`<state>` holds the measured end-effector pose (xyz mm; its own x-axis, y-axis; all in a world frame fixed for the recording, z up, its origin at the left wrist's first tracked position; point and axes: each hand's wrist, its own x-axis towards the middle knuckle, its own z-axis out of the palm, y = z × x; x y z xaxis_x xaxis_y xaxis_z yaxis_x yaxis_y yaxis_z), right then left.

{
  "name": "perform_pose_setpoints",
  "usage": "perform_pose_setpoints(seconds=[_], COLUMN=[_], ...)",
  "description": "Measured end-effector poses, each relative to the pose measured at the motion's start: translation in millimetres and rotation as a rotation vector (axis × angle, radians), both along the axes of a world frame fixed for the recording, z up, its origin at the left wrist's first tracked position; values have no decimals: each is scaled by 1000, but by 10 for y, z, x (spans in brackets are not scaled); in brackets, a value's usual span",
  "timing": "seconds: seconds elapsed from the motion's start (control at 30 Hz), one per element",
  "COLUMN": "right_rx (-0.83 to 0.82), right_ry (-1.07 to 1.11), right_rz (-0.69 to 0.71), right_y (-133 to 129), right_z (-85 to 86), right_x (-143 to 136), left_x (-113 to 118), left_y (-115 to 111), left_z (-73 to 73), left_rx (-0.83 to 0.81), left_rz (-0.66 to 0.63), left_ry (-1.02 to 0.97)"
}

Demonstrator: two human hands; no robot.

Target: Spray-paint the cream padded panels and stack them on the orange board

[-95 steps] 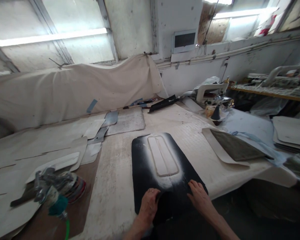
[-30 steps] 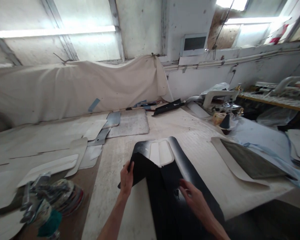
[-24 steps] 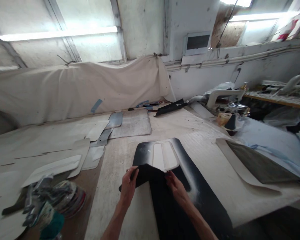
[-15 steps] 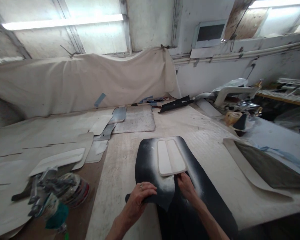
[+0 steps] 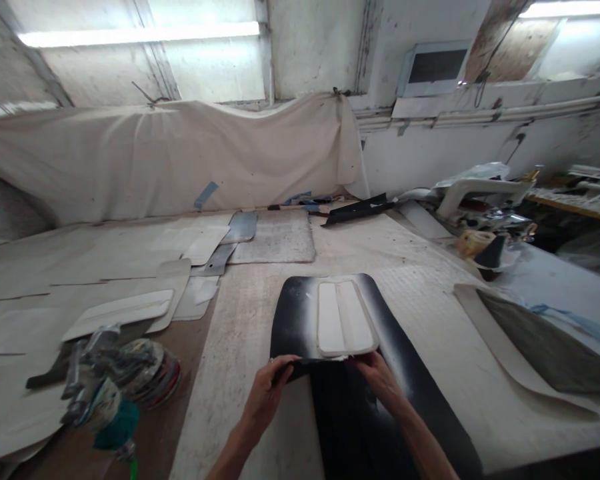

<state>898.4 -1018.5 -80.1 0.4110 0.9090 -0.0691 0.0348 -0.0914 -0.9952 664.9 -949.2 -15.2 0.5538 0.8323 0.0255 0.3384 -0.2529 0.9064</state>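
A black sheet (image 5: 420,373) with whitish sprayed areas lies on the pale work surface. On its far part rests a white panel (image 5: 344,317) with rounded corners and a lengthwise strip down its middle. My left hand (image 5: 275,380) is closed on the lifted edge of a black flap, left of the panel's near end. My right hand (image 5: 375,377) pinches the same raised edge just below the panel's near right corner. The edge runs between both hands along the panel's near side. Some fingertips are hidden by the material.
A spray gun (image 5: 87,373) and a round can (image 5: 157,380) stand at the left. Pale cut panels (image 5: 125,312) lie behind them. A sewing machine (image 5: 485,193) is at the right back, with a dark green piece (image 5: 545,340) in front of it.
My left hand has moved up with the black flap, whose edge is now folded up near the panel. The whole view has shifted slightly.
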Motion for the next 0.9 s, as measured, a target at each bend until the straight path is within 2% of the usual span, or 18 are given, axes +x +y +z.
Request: perform_pose_setpoints(seconds=[0.13,0.23,0.33,0.43,0.67,0.8,0.9], right_rx=[28,75,108,132,170,198,217], right_ry=[50,41,-6,-53,-139,-156,-141], right_rz=[22,-29,-105,-168,-290,-341,-275], right_y=[-80,-102,-5,204,650,720,688], right_z=[-89,-187,-259,-268,-89,107,268], right_x=[-90,-121,-129,-153,-301,-325,-361], left_x=[28,14,2,22,65,74,96], left_y=[29,60,99,133,262,378,449], left_z=[32,2,-26,13,235,279,269], left_rx=[5,-46,-131,-210,-227,-229,-245], left_rz=[41,117,227,297,420,430,449], left_ry=[-53,-72,-102,-143,-189,-217,-258])
